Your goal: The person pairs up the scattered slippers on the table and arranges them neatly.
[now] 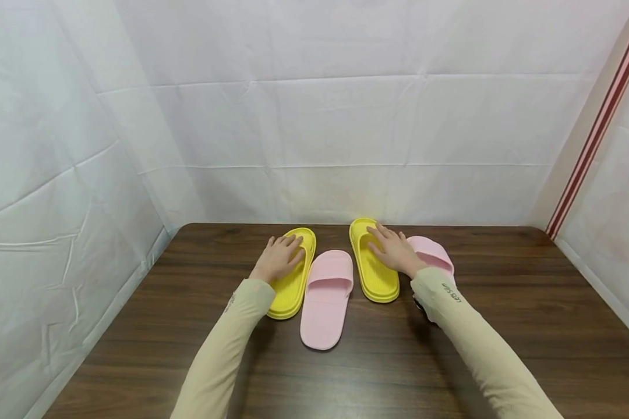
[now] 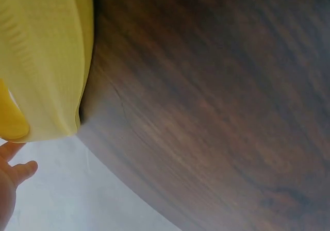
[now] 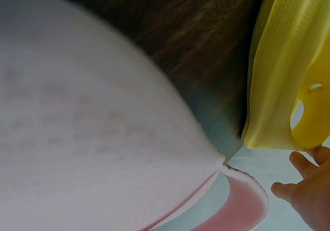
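Two yellow slippers and two pink ones are on a dark wooden table. My left hand [image 1: 276, 259] reaches over the left yellow slipper [image 1: 288, 294], fingers loosely spread near its strap. Over the right yellow slipper [image 1: 380, 282], my right hand [image 1: 395, 251] has its fingers extended across the strap area. Between the yellow pair is one pink slipper [image 1: 324, 320]; the other pink slipper [image 1: 431, 249] is partly hidden behind my right hand and sleeve. The right wrist view has this pink slipper [image 3: 103, 128] up close, with fingertips right at the yellow slipper's [image 3: 281, 76] end.
The wooden table [image 1: 188, 349] extends to both sides and toward me. White cloth sheeting [image 1: 320, 128] hangs behind its far edge and along the left and right. A red-striped strip [image 1: 597, 128] runs down the right corner.
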Demonstrator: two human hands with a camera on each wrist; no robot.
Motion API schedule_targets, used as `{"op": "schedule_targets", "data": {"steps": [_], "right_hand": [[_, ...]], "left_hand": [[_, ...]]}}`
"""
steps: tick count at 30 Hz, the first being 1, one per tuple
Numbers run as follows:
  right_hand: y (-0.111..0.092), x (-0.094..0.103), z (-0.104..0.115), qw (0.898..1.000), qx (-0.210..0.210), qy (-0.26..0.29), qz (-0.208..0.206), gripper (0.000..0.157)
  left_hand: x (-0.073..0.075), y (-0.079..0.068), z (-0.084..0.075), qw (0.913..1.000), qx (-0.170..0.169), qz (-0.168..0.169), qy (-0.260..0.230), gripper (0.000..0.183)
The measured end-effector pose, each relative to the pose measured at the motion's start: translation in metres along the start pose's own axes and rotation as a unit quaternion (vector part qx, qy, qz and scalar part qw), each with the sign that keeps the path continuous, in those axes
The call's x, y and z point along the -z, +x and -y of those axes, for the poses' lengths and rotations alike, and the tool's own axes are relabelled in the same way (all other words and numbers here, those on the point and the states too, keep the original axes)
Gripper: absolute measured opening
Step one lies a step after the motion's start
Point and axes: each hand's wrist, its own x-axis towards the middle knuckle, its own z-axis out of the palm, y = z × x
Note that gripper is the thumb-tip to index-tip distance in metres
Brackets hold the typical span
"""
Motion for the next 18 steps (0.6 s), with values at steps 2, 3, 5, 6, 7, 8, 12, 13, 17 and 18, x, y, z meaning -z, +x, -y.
{"op": "schedule_targets", "data": {"steps": [2,3,5,6,7,8,12,13,17,18], "right_hand": [[0.0006,-0.0001,0.0013,1.0,-0.002,0.001,0.004,0.049],[0.0008,0.0,0.002,1.0,-0.003,0.002,0.006,0.049],[0.001,0.0008,0.003,1.0,-0.005,0.005,0.007,0.048],[0.001,0.0012,0.0034,1.0,-0.005,0.003,0.007,0.048],[0.001,0.0015,0.0037,1.0,-0.005,0.003,0.007,0.048],[0.0012,0.0016,0.0037,1.0,-0.006,0.001,0.008,0.048],[0.0023,0.0002,0.0025,1.0,-0.008,-0.012,0.009,0.047],[0.0025,-0.0003,0.0022,1.0,-0.009,-0.013,0.009,0.047],[0.0029,-0.0019,0.002,1.0,-0.01,-0.018,0.008,0.047],[0.0028,-0.0022,0.0023,1.0,-0.01,-0.019,0.008,0.047]], "left_hand": [[0.0002,0.0,0.0004,1.0,0.001,0.005,0.001,0.049],[0.0001,0.0,0.0007,1.0,0.002,0.006,0.004,0.049],[-0.0004,0.0004,0.001,0.9999,0.002,0.005,0.013,0.049],[-0.0005,0.0005,0.0011,0.9999,0.003,0.004,0.015,0.049],[-0.0006,0.0005,0.0011,0.9999,0.004,0.003,0.017,0.048],[-0.0009,0.0006,0.0011,0.9998,0.005,0.003,0.019,0.048],[-0.0017,0.0001,0.0007,0.9998,0.01,0.005,0.017,0.049],[-0.0018,-0.0001,0.0006,0.9998,0.011,0.007,0.017,0.049],[-0.0015,-0.0007,-0.0006,0.9998,0.013,0.007,0.014,0.049],[-0.0014,-0.001,-0.0009,0.9998,0.012,0.007,0.015,0.048]]}}
